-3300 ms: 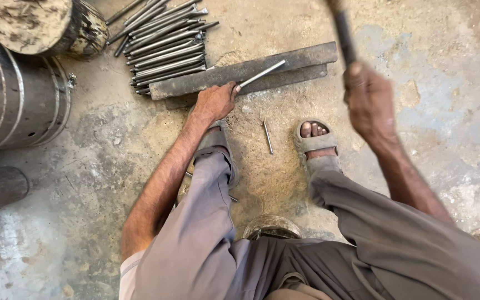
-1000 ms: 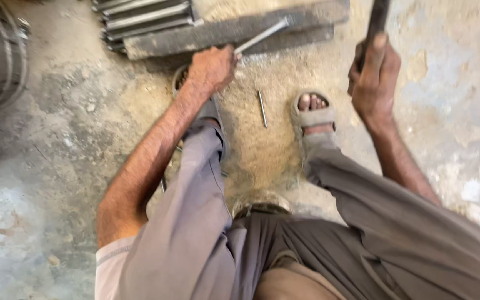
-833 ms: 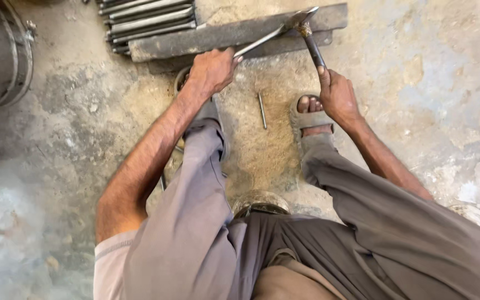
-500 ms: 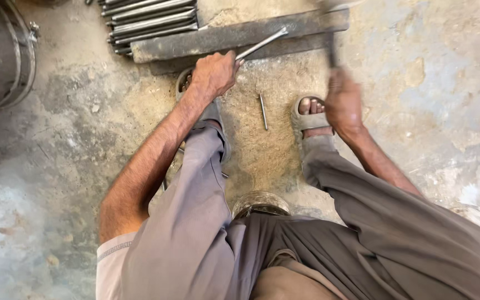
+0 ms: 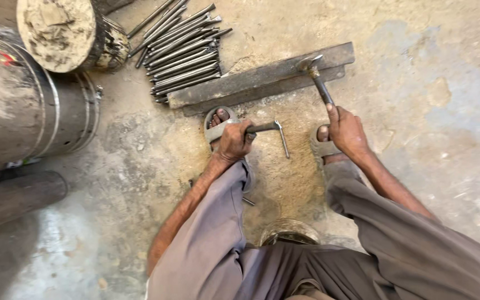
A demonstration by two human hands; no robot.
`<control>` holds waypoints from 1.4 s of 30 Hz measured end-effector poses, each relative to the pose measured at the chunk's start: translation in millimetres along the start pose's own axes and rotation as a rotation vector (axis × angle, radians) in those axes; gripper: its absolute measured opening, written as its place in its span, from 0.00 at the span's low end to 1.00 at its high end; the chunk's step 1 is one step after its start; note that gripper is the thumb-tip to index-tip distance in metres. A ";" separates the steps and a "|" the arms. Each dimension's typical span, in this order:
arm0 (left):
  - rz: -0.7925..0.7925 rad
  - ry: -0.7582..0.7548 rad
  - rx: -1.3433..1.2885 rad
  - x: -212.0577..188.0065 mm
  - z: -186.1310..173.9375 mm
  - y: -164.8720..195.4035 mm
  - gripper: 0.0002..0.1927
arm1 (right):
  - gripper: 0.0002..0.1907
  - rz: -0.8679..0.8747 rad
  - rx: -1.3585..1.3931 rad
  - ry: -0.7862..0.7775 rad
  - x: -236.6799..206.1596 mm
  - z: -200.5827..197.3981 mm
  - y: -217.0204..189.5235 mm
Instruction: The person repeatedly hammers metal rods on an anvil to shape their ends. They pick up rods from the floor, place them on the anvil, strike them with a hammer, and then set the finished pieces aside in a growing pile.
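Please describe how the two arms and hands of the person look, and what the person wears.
The left hand and the right hand are bare, without gloves, rings or a watch. Both forearms are uncovered; a pale short sleeve shows only near the left elbow. The person wears loose grey-brown trousers and grey strapped sandals.

The left hand (image 5: pixel 234 140) is curled into a closed fist, knuckles up, at the end of a bare forearm that reaches forward over the left knee. The right hand (image 5: pixel 346 132) is farther right, fingers wrapped tight, thumb pointing away, its forearm stretched out over the right leg.
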State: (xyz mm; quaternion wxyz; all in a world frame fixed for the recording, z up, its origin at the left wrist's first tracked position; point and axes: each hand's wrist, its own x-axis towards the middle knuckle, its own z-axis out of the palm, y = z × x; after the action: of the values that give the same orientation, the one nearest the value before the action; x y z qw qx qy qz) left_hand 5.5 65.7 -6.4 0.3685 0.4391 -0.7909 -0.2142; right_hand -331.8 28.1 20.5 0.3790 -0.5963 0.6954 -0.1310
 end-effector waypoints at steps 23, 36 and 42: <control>-0.418 -0.675 0.541 83.2 -0.3 -69.8 0.27 | 0.24 -0.016 -0.010 -0.044 -9.4 -35.2 -36.0; -0.381 -0.542 0.522 87.1 -4.1 -65.7 0.26 | 0.25 -0.033 0.016 -0.040 -16.3 -67.7 -62.4; -0.321 -0.610 0.566 68.4 15.5 -91.3 0.27 | 0.30 -0.613 0.471 0.302 -10.5 -67.0 -50.0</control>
State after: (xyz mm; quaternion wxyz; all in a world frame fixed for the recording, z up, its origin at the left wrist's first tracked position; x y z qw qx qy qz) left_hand 19.1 -40.1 -49.8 -0.0542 0.5567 -0.8127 -0.1634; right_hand -341.0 7.0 101.5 0.3424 -0.6466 0.4846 -0.4795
